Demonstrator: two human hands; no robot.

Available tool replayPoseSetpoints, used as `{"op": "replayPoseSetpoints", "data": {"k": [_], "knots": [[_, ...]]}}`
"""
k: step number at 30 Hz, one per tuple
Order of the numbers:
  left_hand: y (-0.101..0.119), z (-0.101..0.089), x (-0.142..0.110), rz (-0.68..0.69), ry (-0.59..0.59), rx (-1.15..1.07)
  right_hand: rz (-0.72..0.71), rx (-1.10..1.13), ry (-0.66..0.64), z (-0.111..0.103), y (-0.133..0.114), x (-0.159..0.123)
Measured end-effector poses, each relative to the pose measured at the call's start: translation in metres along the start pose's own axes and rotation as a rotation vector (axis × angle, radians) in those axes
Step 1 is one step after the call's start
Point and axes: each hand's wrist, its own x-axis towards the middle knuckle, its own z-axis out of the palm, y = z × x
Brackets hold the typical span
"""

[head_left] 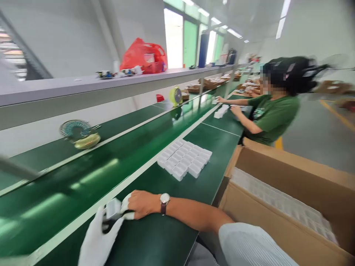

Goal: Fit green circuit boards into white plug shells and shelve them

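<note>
Low over the near end of the green work table, a small white plastic box (113, 208) sits between my hands. My left hand (97, 234), in a white glove, has its thumb and fingers closed around it; something dark shows beneath the box inside this grip. From the right, my right hand (141, 204) reaches in with white-covered fingertips pinched at the box's side, their exact contact blurred. A watch (164, 199) is on my right wrist. Farther along the table, several similar white boxes (185, 157) stand together in close rows.
A green conveyor belt (111, 166) runs along the left. To my right, an open cardboard carton (277, 218) holds clear plastic trays (280, 199). Two small fans (175, 96) stand beyond the belt, under a shelf (83, 87). A co-worker in green (280, 116) handles white pieces farther down.
</note>
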Motion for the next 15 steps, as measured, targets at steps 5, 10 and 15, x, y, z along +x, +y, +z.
{"op": "replayPoseSetpoints", "data": {"k": [5, 10, 15], "knots": [[-0.015, 0.010, -0.011, 0.082, 0.026, -0.106, -0.113, 0.127, 0.049, 0.017, -0.010, 0.004], [-0.019, 0.010, -0.021, 0.185, 0.051, -0.162, -0.164, 0.174, 0.077, 0.037, -0.012, 0.003], [-0.018, 0.009, -0.027, 0.246, 0.071, -0.208, -0.152, 0.151, 0.069, 0.047, -0.008, -0.005]]}}
